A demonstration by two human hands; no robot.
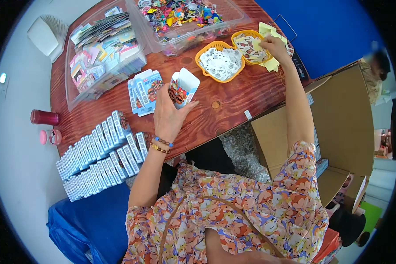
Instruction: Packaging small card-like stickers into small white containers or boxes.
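Note:
My left hand (169, 113), with two beaded bracelets at the wrist, holds a small blue and white printed carton (188, 82) upright, its white flap raised and its top open. Beside that hand lies a pile of flat blue cartons (138, 94). My right hand (275, 47) reaches over a yellow basket (246, 32) of printed paper cutouts (250, 46). Its fingers are pinched together, and what they hold is too small to make out. A second yellow basket (200, 66), full of small white packets (221, 64), stands just left of it.
Rows of filled blue cartons (103, 152) line the table's left side. Behind stand clear bins, one of cards (103, 53), one of colourful trinkets (180, 15). Yellow paper slips (270, 65) lie by the baskets. An open cardboard box (343, 114) stands at right.

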